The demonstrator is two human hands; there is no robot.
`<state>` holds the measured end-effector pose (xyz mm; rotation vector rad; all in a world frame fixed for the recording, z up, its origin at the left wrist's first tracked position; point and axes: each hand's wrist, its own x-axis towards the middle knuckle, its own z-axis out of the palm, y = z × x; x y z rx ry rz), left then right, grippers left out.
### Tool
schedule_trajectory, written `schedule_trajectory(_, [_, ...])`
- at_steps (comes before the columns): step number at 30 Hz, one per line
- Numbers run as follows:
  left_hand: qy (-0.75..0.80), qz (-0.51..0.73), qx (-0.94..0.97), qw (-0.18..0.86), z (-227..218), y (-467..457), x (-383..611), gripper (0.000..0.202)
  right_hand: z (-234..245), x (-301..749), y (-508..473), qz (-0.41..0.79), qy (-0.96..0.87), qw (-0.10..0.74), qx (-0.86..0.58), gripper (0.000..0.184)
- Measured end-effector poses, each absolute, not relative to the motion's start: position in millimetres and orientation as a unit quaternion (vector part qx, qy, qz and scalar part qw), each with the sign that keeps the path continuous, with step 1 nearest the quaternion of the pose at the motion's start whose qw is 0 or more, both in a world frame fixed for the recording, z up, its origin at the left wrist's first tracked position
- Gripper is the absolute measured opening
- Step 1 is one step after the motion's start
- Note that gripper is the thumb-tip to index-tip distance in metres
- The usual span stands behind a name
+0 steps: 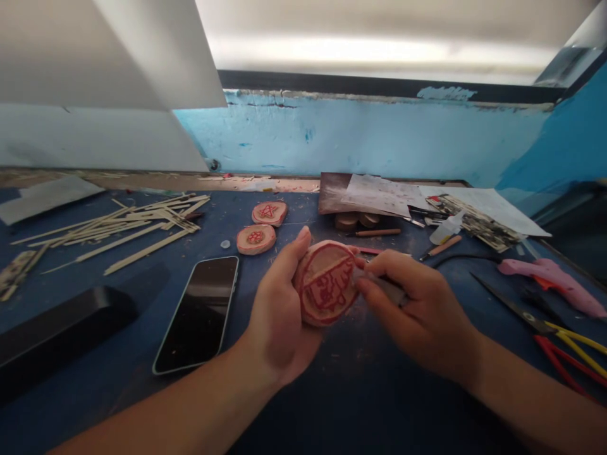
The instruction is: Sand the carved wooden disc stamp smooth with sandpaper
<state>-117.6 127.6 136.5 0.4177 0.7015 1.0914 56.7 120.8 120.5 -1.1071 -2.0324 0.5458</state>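
A round wood slice [327, 287] with a red rim and a red line drawing rests tilted in my left hand [282, 309], thumb along its upper left edge. My right hand [417, 303] is pinched around a slim, pale grey pen-like tool [386, 287]. The tip of this tool is at the slice's right edge, mostly covered by my fingers, so its exact kind cannot be made out. Beyond my left hand, two more round slices lie on the blue table: a star-marked slice [269, 212] and a flower-marked slice [256, 239].
Left of my hands lie a phone [199, 316], a black oblong object [61, 322] and thin wooden sticks [137, 221]. On the right are scissors [533, 321], a pink glue gun [552, 281], a small white bottle [446, 229] and papers [379, 194]. A blue wall [332, 139] stands behind.
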Motion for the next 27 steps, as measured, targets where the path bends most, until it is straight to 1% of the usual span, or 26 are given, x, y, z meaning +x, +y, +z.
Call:
schedule_trajectory(2, [0.325, 0.506, 0.195, 0.775, 137.3, 128.5, -118.2, 0.045, 121.4, 53.3, 117.3, 0.219, -0.810, 0.346, -0.420, 0.011])
schedule_trajectory(6, [0.318, 0.508, 0.207, 0.773, 136.3, 128.5, -117.0, 0.043, 121.3, 50.9, 115.4, 0.212, -0.785, 0.365, -0.454, 0.014])
schedule_trajectory(10, [0.320, 0.509, 0.195, 0.775, 133.7, 127.7, -115.4, 0.042, 118.8, 49.0, 115.8, 0.245, -0.794, 0.338, -0.443, 0.022])
schedule_trajectory(14, [0.322, 0.532, 0.188, 0.760, 133.7, 127.3, -115.3, 0.039, 119.2, 48.3, 115.3, 0.240, -0.776, 0.354, -0.463, 0.021])
schedule_trajectory(18, [0.332, 0.519, 0.179, 0.767, 134.8, 125.7, -114.5, 0.040, 121.3, 49.5, 115.1, 0.263, -0.794, 0.327, -0.440, 0.024])
schedule_trajectory(21, [0.334, 0.534, 0.179, 0.756, 136.1, 124.2, -113.9, 0.039, 121.8, 50.4, 115.7, 0.239, -0.791, 0.337, -0.451, 0.023])
schedule_trajectory(25, [0.354, 0.519, 0.159, 0.762, 138.1, 122.7, -115.0, 0.037, 121.3, 50.2, 114.9, 0.267, -0.813, 0.320, -0.407, 0.023])
schedule_trajectory(27, [0.354, 0.524, 0.162, 0.757, 138.2, 122.2, -115.6, 0.036, 121.5, 50.2, 114.5, 0.256, -0.805, 0.331, -0.422, 0.024])
